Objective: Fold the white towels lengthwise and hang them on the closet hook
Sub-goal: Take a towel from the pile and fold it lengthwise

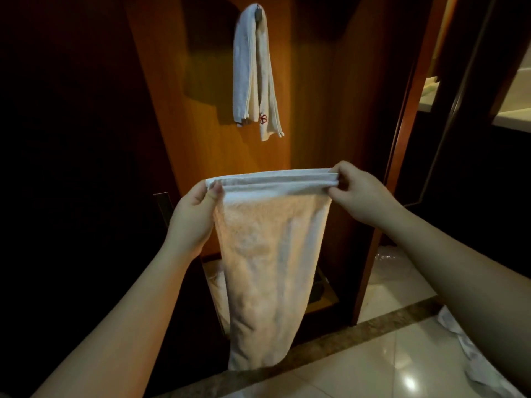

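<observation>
Head view: left hand point(193, 218) and right hand point(355, 191) pinch towel point(267, 239) corners, raised.

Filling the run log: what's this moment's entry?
hands: left, right pinch held towel top corners | hook: one hung towel

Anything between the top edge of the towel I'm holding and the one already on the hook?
No. In the head view only bare wooden closet panel shows between the held towel and the hung towel.
</observation>
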A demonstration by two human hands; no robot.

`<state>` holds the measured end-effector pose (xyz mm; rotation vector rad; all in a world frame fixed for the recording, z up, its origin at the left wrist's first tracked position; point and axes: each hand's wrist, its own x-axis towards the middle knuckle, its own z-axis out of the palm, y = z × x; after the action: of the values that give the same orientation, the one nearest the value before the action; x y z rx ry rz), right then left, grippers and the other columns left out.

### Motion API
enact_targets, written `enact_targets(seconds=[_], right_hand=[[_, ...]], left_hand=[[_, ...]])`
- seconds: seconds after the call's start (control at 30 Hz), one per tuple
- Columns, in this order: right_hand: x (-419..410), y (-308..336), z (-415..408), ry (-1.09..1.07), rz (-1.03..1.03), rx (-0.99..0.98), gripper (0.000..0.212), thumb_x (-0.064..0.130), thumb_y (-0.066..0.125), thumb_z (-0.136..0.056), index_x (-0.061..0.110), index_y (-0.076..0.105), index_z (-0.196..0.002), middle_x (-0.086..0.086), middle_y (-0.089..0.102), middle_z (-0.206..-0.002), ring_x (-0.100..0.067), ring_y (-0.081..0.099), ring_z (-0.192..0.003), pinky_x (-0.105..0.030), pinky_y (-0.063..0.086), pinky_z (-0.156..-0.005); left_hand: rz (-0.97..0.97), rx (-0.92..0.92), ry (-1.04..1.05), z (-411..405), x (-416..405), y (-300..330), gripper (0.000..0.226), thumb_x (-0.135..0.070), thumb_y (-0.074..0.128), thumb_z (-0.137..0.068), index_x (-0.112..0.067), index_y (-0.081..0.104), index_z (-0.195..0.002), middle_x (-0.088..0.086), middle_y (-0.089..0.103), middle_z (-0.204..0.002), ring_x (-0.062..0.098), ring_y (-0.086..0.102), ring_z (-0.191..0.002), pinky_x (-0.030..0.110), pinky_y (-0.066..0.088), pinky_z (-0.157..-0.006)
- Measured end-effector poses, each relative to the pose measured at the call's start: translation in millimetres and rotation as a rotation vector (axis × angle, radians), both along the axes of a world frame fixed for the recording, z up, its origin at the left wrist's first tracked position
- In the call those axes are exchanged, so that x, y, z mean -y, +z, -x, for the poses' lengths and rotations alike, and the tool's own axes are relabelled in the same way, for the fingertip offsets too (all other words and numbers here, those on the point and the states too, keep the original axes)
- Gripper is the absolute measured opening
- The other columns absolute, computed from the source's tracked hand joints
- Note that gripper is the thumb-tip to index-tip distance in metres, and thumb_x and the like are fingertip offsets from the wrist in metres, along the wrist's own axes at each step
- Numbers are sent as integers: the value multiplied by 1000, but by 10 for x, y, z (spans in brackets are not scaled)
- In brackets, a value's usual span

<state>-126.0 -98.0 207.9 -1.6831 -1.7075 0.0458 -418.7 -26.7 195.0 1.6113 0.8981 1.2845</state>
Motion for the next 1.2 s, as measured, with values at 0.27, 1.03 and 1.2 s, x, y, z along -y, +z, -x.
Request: enact_targets(seconds=[0.27, 1.03, 1.2], right_hand=[[-75, -109, 33, 185, -32, -724, 30, 23, 49, -100, 33, 67, -123, 3, 74, -106, -14, 70, -99, -44, 57, -95], [123, -416, -128, 487, 274, -1279, 57, 51, 75, -86, 13, 67, -128, -17, 64, -132, -31, 61, -125, -39, 54, -96], [131, -333, -22, 527, 191, -1323, 66, 51, 84, -75, 7, 69, -121, -21, 68, -123, -36, 65, -118, -43, 56, -90]], left_hand=[[-2, 161, 3, -55, 24, -1, 27, -53, 56, -97, -33, 74, -103, 0, 76, -104, 18, 73, -96, 33, 55, -75], [34, 123, -188, 58, 189, 93, 26, -35, 53, -97, -30, 78, -101, 2, 77, -103, 16, 74, -93, 25, 58, -72], [-13, 97, -181, 112, 210, 93, 25, -37, 54, -98, -31, 77, -103, 1, 77, -105, 16, 73, -96, 22, 57, -72]])
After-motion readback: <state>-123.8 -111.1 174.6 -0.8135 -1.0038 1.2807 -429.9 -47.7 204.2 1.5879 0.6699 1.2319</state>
